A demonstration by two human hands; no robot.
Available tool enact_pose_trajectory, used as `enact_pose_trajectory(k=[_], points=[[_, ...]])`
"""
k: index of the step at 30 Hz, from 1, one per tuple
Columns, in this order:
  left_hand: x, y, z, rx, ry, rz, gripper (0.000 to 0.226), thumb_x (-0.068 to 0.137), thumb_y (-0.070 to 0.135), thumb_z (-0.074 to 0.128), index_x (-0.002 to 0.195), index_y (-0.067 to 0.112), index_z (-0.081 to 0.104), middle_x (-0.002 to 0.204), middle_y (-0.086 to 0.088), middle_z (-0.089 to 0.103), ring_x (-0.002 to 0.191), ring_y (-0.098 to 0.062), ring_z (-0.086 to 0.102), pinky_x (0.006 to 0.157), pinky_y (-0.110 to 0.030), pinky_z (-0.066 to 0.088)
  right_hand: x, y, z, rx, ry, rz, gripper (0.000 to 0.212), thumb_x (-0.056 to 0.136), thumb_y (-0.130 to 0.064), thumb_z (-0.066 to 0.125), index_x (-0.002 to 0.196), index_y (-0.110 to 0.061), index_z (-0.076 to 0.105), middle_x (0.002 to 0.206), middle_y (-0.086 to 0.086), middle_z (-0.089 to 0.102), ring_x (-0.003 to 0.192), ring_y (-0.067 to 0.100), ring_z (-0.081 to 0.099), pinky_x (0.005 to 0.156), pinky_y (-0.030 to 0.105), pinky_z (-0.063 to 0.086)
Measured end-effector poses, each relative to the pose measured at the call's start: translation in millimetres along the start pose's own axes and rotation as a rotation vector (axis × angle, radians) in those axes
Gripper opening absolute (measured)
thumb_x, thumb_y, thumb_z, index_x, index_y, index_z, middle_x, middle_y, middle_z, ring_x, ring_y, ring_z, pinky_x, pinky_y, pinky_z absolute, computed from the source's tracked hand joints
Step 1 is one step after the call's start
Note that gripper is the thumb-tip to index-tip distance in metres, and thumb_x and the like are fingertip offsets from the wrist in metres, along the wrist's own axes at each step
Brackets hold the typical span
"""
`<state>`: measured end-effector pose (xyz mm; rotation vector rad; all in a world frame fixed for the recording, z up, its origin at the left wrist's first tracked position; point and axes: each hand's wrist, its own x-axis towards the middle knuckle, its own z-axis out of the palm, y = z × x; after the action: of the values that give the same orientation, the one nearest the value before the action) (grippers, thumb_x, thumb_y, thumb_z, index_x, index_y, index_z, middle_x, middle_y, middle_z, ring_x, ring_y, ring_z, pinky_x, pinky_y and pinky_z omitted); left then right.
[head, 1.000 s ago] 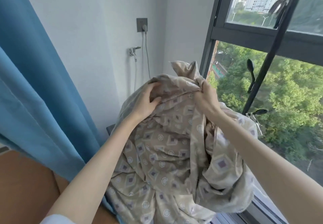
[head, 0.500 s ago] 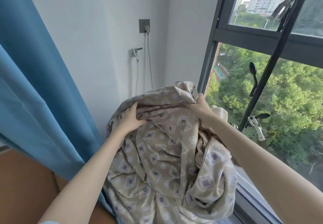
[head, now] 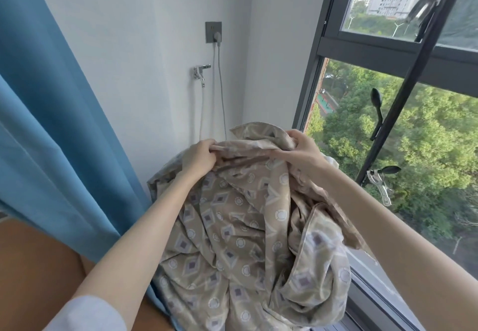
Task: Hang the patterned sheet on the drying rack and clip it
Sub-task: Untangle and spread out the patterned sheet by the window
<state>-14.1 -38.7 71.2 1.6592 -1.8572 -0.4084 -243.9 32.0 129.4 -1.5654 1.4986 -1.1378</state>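
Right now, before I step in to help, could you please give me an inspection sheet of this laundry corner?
Surface: orange-brown board at lower left, its edge behind the curtain.
Job's things: beige diamond-patterned sheet bunched up, not yet on the black metal drying rack pole; silver metal clip and black clip sit on that pole.
Clutter: nothing seen.
Hands: left hand and right hand each grip the sheet's top edge.
Cables: white cable runs down from the grey wall socket; white hose hangs from the chrome tap.
Surroundings: blue curtain at left, dark-framed window at right, trees outside.
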Motion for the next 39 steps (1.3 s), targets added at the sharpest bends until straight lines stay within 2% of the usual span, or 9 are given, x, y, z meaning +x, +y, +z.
enact_pose_trajectory(k=[6, 10, 13, 15, 19, 27, 31, 35, 39], points=[[37, 22, -37, -0.44, 0.285, -0.218, 0.03, 0.089, 0.004, 0.038, 0.114, 0.006, 0.053, 0.115, -0.013, 0.06, 0.109, -0.027, 0.054, 0.086, -0.027, 0.04, -2, -8, -28, 0.054, 0.019, 0.064, 0.016, 0.084, 0.003, 0.062, 0.076, -0.006, 0.052, 0.065, 0.0, 0.055, 0.051, 0.005, 0.062, 0.046, 0.018, 0.046], [39, 35, -50, -0.152, -0.078, -0.164, 0.067, 0.09, 0.006, 0.04, 0.148, 0.016, 0.008, 0.122, -0.013, 0.052, 0.111, -0.029, 0.05, 0.091, -0.033, 0.037, 7, -4, -34, -0.102, 0.179, 0.0, 0.017, 0.087, -0.002, 0.051, 0.083, -0.016, 0.059, 0.074, -0.001, 0.06, 0.07, 0.016, 0.058, 0.06, 0.027, 0.045], [17, 52, -51, 0.334, -0.028, -0.003, 0.068, 0.088, 0.013, 0.045, 0.148, 0.019, 0.014, 0.124, -0.022, 0.041, 0.115, -0.038, 0.04, 0.09, -0.044, 0.039, 13, -8, -38, -0.167, 0.147, -0.017, 0.007, 0.088, -0.011, 0.058, 0.095, -0.013, 0.059, 0.078, -0.002, 0.062, 0.069, 0.014, 0.058, 0.055, 0.02, 0.044], [3, 73, -47, 0.344, -0.022, 0.199, 0.083, 0.08, 0.022, 0.059, 0.148, 0.025, 0.011, 0.122, -0.019, 0.03, 0.113, -0.034, 0.031, 0.095, -0.044, 0.038, 12, -14, -39, -0.207, 0.121, -0.027, 0.017, 0.087, -0.016, 0.063, 0.102, -0.014, 0.054, 0.079, -0.002, 0.064, 0.066, 0.011, 0.06, 0.051, 0.015, 0.046], [-19, 118, -47, 0.07, -0.479, 0.32, 0.121, 0.063, 0.052, 0.078, 0.144, 0.045, -0.012, 0.141, 0.0, 0.012, 0.129, -0.023, 0.016, 0.108, -0.042, 0.023, 8, -25, -40, -0.229, 0.057, -0.048, 0.022, 0.088, -0.017, 0.065, 0.098, -0.018, 0.046, 0.074, -0.01, 0.066, 0.05, -0.004, 0.058, 0.044, 0.013, 0.04], [-13, 127, -13, 0.137, -0.386, 0.446, 0.068, 0.085, 0.046, 0.059, 0.145, 0.036, 0.028, 0.135, 0.009, 0.053, 0.124, -0.017, 0.05, 0.097, -0.034, 0.043, -16, -24, -50, -0.206, 0.082, -0.096, 0.023, 0.085, 0.002, 0.057, 0.102, -0.01, 0.047, 0.082, -0.002, 0.071, 0.066, 0.009, 0.062, 0.053, 0.019, 0.047], [-16, 128, -7, 0.038, -0.654, 0.351, 0.1, 0.063, 0.062, 0.074, 0.144, 0.035, 0.023, 0.133, 0.016, 0.049, 0.119, -0.009, 0.05, 0.1, -0.03, 0.042, -16, -17, -52, -0.168, 0.143, -0.085, 0.023, 0.081, 0.007, 0.055, 0.095, -0.009, 0.046, 0.083, 0.006, 0.071, 0.066, 0.015, 0.064, 0.055, 0.021, 0.048], [-26, 129, 10, 0.013, -0.602, 0.384, 0.089, 0.062, 0.06, 0.076, 0.134, 0.04, 0.028, 0.113, 0.023, 0.054, 0.1, 0.002, 0.054, 0.079, -0.016, 0.041, -16, -14, -52, -0.187, 0.115, -0.087, 0.025, 0.083, 0.009, 0.05, 0.089, -0.014, 0.043, 0.076, 0.002, 0.069, 0.061, 0.012, 0.062, 0.057, 0.025, 0.048], [-24, 125, 29, 0.092, -0.369, 0.388, 0.055, 0.077, 0.049, 0.06, 0.124, 0.025, 0.045, 0.11, -0.002, 0.064, 0.1, -0.025, 0.061, 0.077, -0.034, 0.049, -19, -13, -54, -0.19, 0.092, -0.117, 0.022, 0.087, 0.008, 0.047, 0.09, -0.014, 0.043, 0.076, 0.006, 0.07, 0.06, 0.011, 0.064, 0.055, 0.019, 0.048]])
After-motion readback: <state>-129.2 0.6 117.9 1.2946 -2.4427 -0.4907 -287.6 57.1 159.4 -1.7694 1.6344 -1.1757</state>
